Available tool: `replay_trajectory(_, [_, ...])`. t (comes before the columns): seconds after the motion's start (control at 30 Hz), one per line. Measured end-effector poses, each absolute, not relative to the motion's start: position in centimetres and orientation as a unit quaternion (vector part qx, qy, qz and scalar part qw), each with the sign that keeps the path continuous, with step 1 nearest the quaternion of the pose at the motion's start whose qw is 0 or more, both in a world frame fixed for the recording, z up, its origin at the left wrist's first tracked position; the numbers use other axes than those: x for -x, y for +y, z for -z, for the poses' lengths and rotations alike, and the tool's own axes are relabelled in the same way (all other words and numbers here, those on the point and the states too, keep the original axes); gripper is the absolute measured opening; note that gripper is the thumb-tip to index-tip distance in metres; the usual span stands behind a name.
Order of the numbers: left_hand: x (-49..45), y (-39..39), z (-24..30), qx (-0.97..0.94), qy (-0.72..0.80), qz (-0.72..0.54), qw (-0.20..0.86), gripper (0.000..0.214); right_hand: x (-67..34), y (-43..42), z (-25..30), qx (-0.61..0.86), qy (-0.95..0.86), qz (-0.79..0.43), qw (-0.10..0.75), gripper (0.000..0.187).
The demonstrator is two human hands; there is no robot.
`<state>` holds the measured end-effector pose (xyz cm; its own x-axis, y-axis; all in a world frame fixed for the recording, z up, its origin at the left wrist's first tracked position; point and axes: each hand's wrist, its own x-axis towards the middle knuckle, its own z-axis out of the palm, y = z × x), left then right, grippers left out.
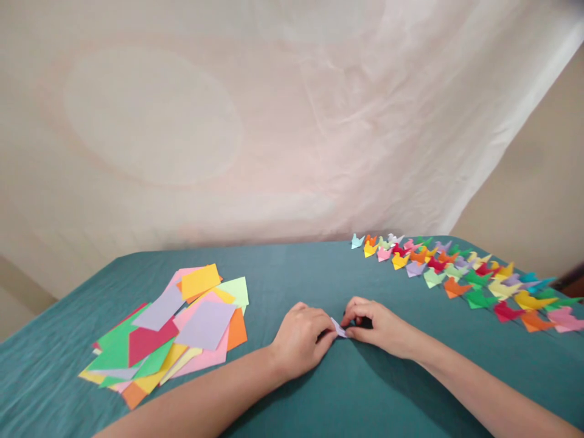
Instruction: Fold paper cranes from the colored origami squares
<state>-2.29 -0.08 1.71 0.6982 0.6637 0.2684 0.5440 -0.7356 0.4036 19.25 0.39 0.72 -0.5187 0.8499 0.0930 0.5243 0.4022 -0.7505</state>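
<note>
A small folded piece of lavender paper (339, 328) is pinched between my two hands, just above the table or on it; I cannot tell which. My left hand (303, 339) is closed on its left end, with the fingers covering part of it. The thumb and fingers of my right hand (376, 325) grip its right end. Only a narrow strip of the paper shows between the fingertips, so its folded shape is mostly hidden.
Loose coloured paper sheets (205, 325) lie in an overlapping pile at the left. Several rows of small folded paper birds (456, 289) stand at the right. A dark green cloth (283, 274) covers the table, and a pale sheet (274, 121) hangs behind it.
</note>
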Motion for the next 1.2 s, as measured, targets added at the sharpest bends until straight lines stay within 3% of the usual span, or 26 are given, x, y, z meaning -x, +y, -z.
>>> replay_trajectory(0.37, [1.97,0.52,-1.23,-0.878,0.352,-0.241,0.218,0.008,-19.1,-0.21,-1.27,0.434,-0.823,-0.289,0.226,0.014])
replay_trajectory(1.2, [1.9,0.6,-1.0,-0.874,0.346,-0.252,0.229,0.008,-19.41,0.21,-0.95,0.401,-0.831,-0.31,0.229,0.013])
